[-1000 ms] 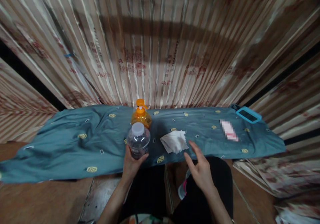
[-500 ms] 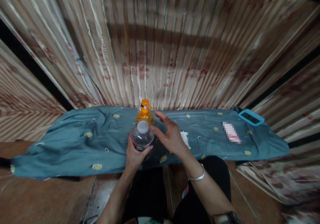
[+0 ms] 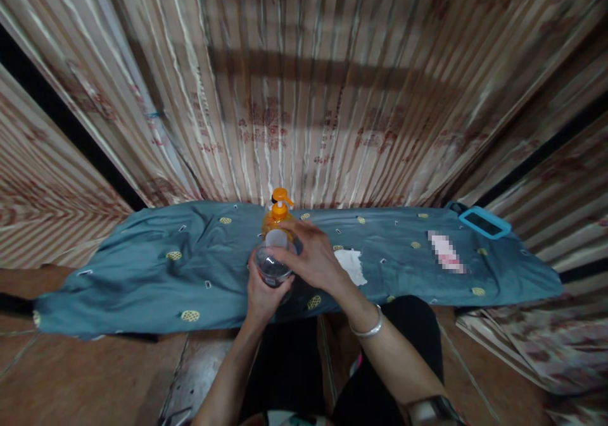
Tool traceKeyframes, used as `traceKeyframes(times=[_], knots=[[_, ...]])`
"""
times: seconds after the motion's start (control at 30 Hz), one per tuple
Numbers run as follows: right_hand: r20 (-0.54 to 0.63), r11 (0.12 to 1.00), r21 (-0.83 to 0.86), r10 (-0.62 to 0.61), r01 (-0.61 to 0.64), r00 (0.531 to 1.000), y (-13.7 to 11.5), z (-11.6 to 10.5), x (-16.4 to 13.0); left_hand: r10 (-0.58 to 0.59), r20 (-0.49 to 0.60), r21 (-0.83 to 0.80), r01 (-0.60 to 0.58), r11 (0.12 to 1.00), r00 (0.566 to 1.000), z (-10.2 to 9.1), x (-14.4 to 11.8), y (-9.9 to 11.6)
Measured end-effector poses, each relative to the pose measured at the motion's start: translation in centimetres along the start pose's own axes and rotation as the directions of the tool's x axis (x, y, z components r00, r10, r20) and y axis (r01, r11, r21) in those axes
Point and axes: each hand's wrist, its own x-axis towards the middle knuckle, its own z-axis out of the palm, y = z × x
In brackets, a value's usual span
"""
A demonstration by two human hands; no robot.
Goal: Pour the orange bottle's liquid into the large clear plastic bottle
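Nearest the body, the left hand [image 3: 263, 293] wraps its fingers around the lower part of a clear plastic bottle [image 3: 273, 266], holding it upright at the near edge of the tabletop [image 3: 142, 268], probably to steady it. From above, the right hand [image 3: 313, 263] curls its fingers over the bottle's white cap [image 3: 277, 238], pinching it; a silver bracelet [image 3: 368, 328] circles that wrist. Just right lies a white tissue [image 3: 352, 266]. Directly behind stands an orange pump bottle [image 3: 277, 214], crowding the cap. Farther right, well apart, rests a blue-cased phone [image 3: 484, 222].
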Motion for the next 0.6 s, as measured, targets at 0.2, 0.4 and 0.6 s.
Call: traceKeyframes(times=[0.2, 0.4, 0.6], knots=[[0.007, 0.996, -0.059, 0.061, -0.06, 0.998, 0.0, 2.1, 0.4, -0.013, -0.015, 0.012, 0.013, 1.0, 1.0, 0.0, 0.0, -0.3], [0.087, 1.0, 0.008, 0.027, -0.027, 0.996, 0.3, 1.7, 0.6, 0.026, -0.029, 0.023, -0.025, 0.999, 0.999, 0.0, 0.0, -0.3], [0.202, 0.995, 0.098, 0.011, -0.032, 0.979, 0.8, 0.9, 1.3, 0.032, -0.034, 0.046, -0.03, 0.998, 0.999, 0.0, -0.1, 0.0]])
